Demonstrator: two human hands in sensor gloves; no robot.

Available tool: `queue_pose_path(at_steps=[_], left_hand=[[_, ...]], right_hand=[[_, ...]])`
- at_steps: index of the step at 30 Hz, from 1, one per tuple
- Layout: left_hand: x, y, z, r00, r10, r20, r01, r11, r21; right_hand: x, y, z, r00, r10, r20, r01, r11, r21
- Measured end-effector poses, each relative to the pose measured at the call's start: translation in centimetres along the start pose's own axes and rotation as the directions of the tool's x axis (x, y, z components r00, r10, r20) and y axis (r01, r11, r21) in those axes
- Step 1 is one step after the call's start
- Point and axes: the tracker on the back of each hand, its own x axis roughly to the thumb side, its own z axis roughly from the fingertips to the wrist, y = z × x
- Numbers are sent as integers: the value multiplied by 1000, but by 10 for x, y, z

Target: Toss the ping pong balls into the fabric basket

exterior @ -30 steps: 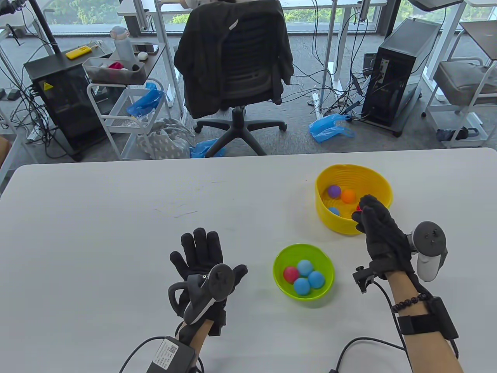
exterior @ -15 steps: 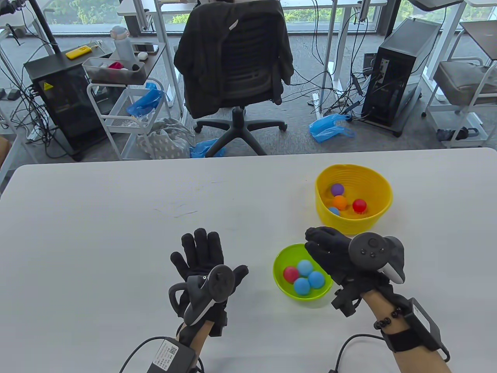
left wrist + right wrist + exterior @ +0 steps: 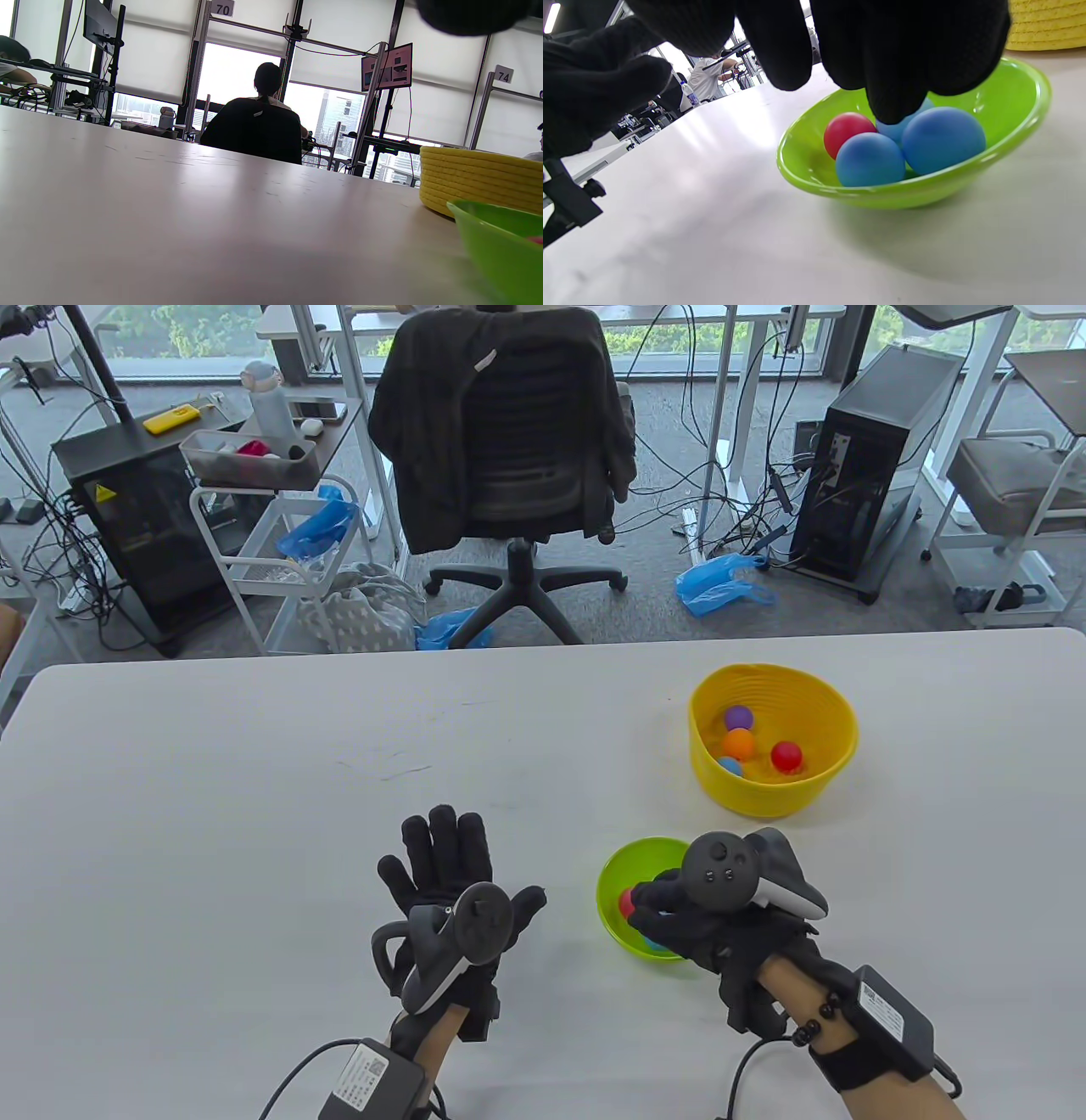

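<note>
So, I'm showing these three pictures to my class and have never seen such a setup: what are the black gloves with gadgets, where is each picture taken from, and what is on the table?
There is no robot: a person wears black sensor gloves with a tracker strapped to the back of each hand. One camera looks down at the white table; the other two sit on the wrists.

The left hand rests flat, holding nothing. The right hand reaches over the green bowl, which holds three blue balls and a red ball; its fingertips hang just above them, gripping none. Behind stands the yellow fabric basket with four balls inside.
</note>
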Motion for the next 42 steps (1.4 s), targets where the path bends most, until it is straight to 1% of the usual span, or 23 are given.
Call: queue_pose_path(at_steps=[2, 11, 19, 27, 37, 42], left_hand=[[0, 0, 0, 1000, 4, 0, -4, 1000, -5], [1, -1, -1, 1000, 6, 7, -6, 1000, -8], [2, 0, -1, 1000, -5, 11, 4, 1000, 10], [1, 2, -1, 1000, -10, 1, 10, 1000, 21], [-1, 3, -1, 1000, -22, -9, 22, 999, 31], [-2, 4, -1, 1000, -22, -14, 23, 999, 35]], right_hand=[[0, 5, -2, 1000, 20, -14, -19, 999, 25], [-5, 18, -4, 997, 62, -37, -59, 996, 70], [-3, 25, -6, 990, 133, -56, -131, 990, 44], [1, 30, -11, 975, 210, -75, -204, 976, 72], [0, 38, -23, 979, 193, -60, -186, 976, 118], [-1, 41, -27, 979, 196, -54, -189, 975, 116]])
